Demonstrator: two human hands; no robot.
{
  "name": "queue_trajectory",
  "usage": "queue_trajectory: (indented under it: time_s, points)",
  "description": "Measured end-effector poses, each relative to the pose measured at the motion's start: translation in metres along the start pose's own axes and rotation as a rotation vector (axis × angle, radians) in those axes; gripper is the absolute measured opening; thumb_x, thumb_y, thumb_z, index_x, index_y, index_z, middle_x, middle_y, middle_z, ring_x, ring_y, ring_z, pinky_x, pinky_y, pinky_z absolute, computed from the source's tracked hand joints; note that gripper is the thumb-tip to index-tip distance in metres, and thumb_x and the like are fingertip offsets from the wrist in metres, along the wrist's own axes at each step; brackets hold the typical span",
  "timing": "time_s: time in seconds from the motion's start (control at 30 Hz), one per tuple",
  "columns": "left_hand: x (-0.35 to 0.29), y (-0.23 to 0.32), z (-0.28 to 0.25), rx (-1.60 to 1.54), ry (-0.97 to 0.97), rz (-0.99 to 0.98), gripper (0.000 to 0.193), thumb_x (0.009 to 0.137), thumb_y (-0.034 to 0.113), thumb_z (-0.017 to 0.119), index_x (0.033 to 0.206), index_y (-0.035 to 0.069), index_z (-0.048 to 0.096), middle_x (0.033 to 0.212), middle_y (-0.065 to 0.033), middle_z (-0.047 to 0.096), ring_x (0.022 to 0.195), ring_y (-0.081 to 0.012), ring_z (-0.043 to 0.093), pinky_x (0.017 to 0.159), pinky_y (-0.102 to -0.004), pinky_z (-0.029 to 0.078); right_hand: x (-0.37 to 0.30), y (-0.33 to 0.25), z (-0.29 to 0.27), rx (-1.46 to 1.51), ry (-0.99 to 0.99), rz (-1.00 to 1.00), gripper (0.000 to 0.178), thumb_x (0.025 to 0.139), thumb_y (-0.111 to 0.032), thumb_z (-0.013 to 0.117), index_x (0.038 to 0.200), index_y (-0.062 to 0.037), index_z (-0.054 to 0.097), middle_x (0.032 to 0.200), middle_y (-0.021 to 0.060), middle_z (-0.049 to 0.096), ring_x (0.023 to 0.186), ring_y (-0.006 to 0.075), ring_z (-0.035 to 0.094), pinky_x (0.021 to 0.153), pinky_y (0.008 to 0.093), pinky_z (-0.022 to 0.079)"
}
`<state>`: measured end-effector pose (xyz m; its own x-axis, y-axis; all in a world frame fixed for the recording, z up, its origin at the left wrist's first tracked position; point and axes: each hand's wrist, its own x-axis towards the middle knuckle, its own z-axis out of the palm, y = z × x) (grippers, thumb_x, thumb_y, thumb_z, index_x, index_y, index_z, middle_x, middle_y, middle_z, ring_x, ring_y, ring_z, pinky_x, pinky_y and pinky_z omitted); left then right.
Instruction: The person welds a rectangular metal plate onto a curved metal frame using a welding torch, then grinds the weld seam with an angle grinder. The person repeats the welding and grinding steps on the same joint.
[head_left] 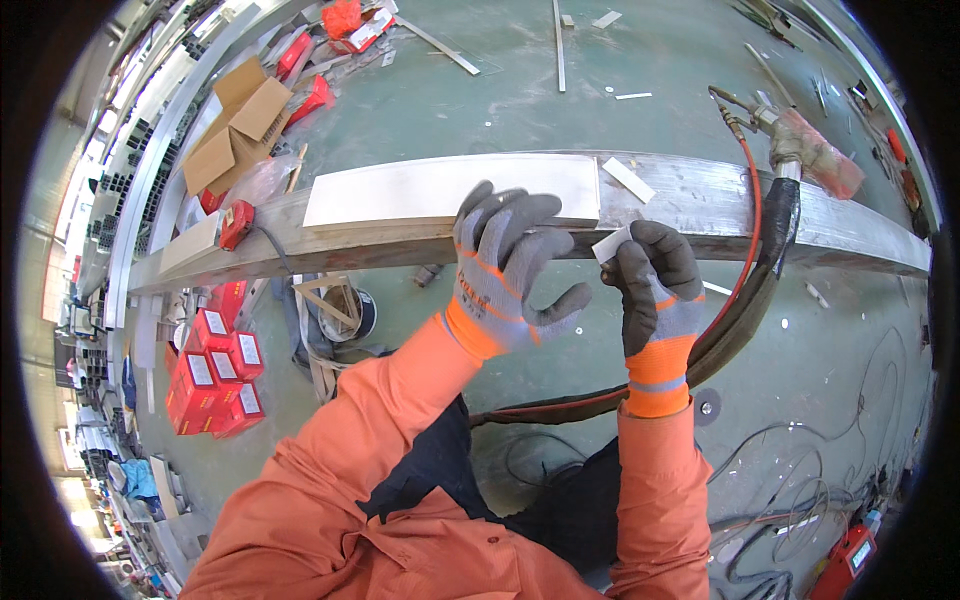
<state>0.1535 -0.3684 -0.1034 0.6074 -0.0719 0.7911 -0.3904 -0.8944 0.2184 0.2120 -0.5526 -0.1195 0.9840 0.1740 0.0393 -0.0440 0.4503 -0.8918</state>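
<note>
My left hand [512,258], in a grey and orange work glove, hovers with curled, parted fingers in front of a long white board [450,188]; nothing shows in its grip. The board lies flat along a metal beam [690,225]. Just to the right, my gloved right hand [657,275] pinches a small white piece [611,244] between thumb and fingers, near the beam's front edge. Another white strip [628,180] rests on the beam beyond that hand, beside the board's right end.
A tool with a hose [790,140] lies over the beam at right, its thick dark cable [770,245] running down to the floor. A red tape measure [237,225] sits on the beam at left. Red boxes [215,375], a bucket [350,315] and an open carton [235,130] stand on the left.
</note>
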Motion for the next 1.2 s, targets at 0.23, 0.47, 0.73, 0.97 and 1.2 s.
queue_trajectory:
  time_s: [0.23, 0.47, 0.73, 0.97, 1.2]
  points:
    - [0.003, 0.027, 0.004, -0.428, -0.031, -0.291, 0.025, 0.084, -0.004, 0.084, 0.107, 0.002, 0.076, 0.095, -0.0118, 0.076, 0.084, -0.0280, 0.075, 0.078, -0.0352, 0.061, -0.002, 0.014, 0.004, 0.058, -0.079, 0.046, 0.021, 0.104, -0.009, 0.073, 0.122, 0.0007, 0.069, 0.104, 0.0086, 0.075, 0.088, 0.0155, 0.072, 0.076, 0.0310, 0.063]
    - [0.005, 0.026, 0.024, -0.221, -0.032, -0.202, 0.029, 0.083, -0.001, 0.083, 0.110, 0.006, 0.076, 0.100, -0.0118, 0.076, 0.089, -0.0316, 0.075, 0.078, -0.0388, 0.061, -0.010, 0.022, 0.013, -0.225, 0.089, -0.076, 0.028, 0.105, -0.019, 0.074, 0.122, 0.0029, 0.077, 0.105, 0.0089, 0.078, 0.091, 0.0138, 0.069, 0.080, 0.0309, 0.058]
    - [0.010, 0.026, 0.023, -0.010, -0.060, -0.212, 0.032, 0.078, 0.012, 0.086, 0.108, 0.011, 0.075, 0.102, -0.0094, 0.071, 0.093, -0.0329, 0.070, 0.082, -0.0442, 0.056, -0.007, 0.010, 0.016, -0.342, 0.096, -0.026, 0.031, 0.104, -0.023, 0.076, 0.120, 0.0032, 0.079, 0.102, 0.0099, 0.079, 0.092, 0.0134, 0.069, 0.080, 0.0306, 0.057]
    - [0.014, 0.019, 0.014, 0.187, -0.044, -0.128, 0.045, 0.070, 0.028, 0.090, 0.110, 0.016, 0.072, 0.113, -0.0087, 0.065, 0.104, -0.0350, 0.062, 0.093, -0.0506, 0.046, -0.004, 0.009, 0.013, -0.361, 0.030, -0.062, 0.029, 0.104, -0.020, 0.076, 0.120, 0.0045, 0.079, 0.099, 0.0098, 0.079, 0.090, 0.0130, 0.070, 0.079, 0.0302, 0.057]
    - [0.012, 0.012, 0.014, 0.136, -0.100, -0.108, 0.048, 0.072, 0.026, 0.089, 0.116, 0.019, 0.072, 0.118, -0.0080, 0.064, 0.108, -0.0352, 0.060, 0.099, -0.0523, 0.044, -0.001, -0.004, 0.023, -0.358, 0.043, 0.019, 0.025, 0.104, -0.017, 0.075, 0.117, 0.0038, 0.079, 0.093, 0.0073, 0.078, 0.079, 0.0113, 0.068, 0.071, 0.0300, 0.057]
